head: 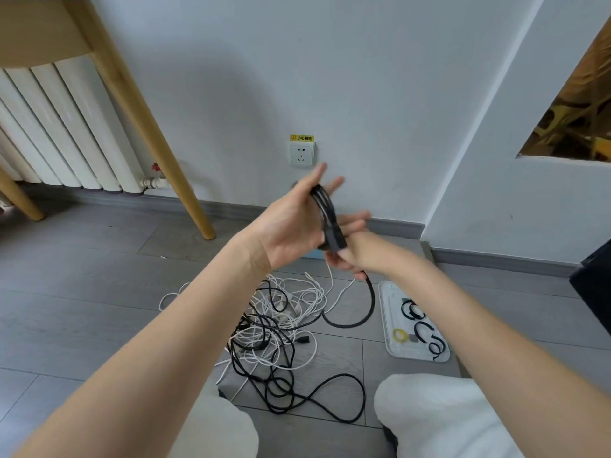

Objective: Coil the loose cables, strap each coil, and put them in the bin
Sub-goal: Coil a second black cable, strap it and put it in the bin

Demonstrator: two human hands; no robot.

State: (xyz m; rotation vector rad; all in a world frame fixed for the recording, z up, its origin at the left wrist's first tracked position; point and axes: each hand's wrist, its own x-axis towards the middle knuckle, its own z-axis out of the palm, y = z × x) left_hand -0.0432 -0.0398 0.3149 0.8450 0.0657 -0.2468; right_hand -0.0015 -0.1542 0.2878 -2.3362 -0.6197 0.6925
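coiling: thick black cable (325, 206) looped round left hand (291, 226), fingers straight
right hand (347, 256): pinching that cable
floor, near: tangled cables (274, 338)
right: tray (386, 325) holding straps (418, 320)

Yellow warning sticker (302, 138) "小心触电" on the wall above the socket (301, 155)

I take the wall socket (301, 155) as my mark. Just below and before it, my left hand (291, 223) and right hand (347, 246) meet around a thick cable (325, 209). Farther before it, on the floor, lies the cable tangle (274, 338). Right of that tangle sits a tray (390, 345) with straps (420, 325) in it.
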